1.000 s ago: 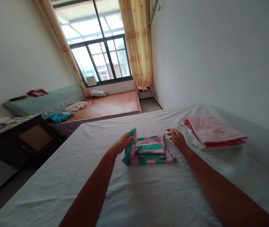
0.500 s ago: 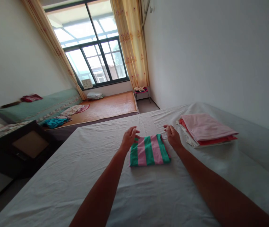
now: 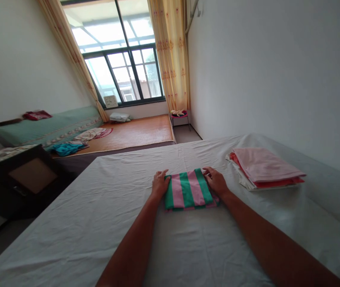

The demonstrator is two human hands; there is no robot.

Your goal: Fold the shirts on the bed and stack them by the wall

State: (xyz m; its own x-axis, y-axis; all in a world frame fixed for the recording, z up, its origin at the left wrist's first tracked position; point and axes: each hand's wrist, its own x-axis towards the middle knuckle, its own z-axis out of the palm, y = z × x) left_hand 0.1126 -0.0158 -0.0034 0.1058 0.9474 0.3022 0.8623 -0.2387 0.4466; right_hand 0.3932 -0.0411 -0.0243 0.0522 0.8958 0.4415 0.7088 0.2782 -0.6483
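A folded pink-and-green striped cloth (image 3: 189, 189) lies flat on the white bed sheet, its layers slightly offset at the front right corner. My left hand (image 3: 160, 185) grips its left edge, the thumb on top and the fingers curled round the side. At the far right corner, my right hand (image 3: 215, 181) has its thumb and fingers closed on the cloth's edge. Some fingertips of both hands are hidden by the fabric. To the right of my right hand rests a stack of folded cloths (image 3: 270, 165), pale pink on top, with red and white beneath.
The white-sheeted bed (image 3: 122, 223) meets a white wall on the right. Beyond it stands a second bed with an orange-brown mat (image 3: 140, 131), holding a blue cloth (image 3: 68, 148). A dark cabinet (image 3: 32, 175) is at the left, and a small stool (image 3: 179, 114) near the curtain.
Both hands have come down from above the striped cloth's far corners and closed on its sides. The cloth's upper layer has shifted a little, showing the layer under it at the front right.
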